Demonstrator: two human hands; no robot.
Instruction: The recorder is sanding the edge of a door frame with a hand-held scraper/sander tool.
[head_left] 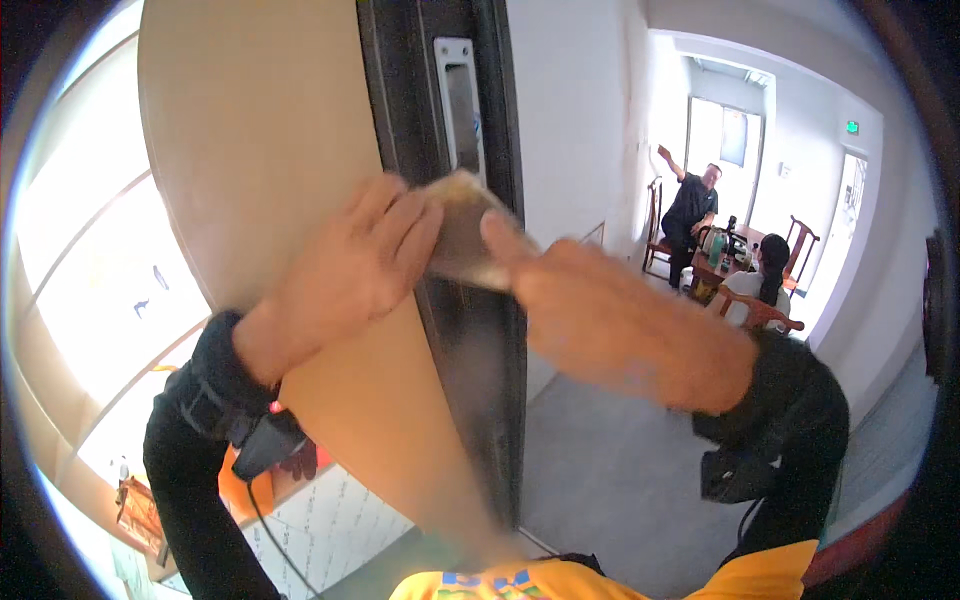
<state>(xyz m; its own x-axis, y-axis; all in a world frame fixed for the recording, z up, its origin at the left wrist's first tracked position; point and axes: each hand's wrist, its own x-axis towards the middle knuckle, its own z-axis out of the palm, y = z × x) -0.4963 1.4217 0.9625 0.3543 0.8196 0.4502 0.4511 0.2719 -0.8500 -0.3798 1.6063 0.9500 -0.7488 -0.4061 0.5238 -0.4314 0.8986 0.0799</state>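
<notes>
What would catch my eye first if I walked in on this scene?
Two bare hands meet at the centre: the left hand and right hand both grip a blurred tan cloth against the dark edge of a pale wooden door. At the far right, two people sit at a table.

Small green rectangular sign (852,127) high on far wall, right, above doorway; no pkgs/screens.

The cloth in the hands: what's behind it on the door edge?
Behind the cloth is the door's dark edge, with a metal latch plate above. Both hands press it there; the strip directly under it is covered.
</notes>
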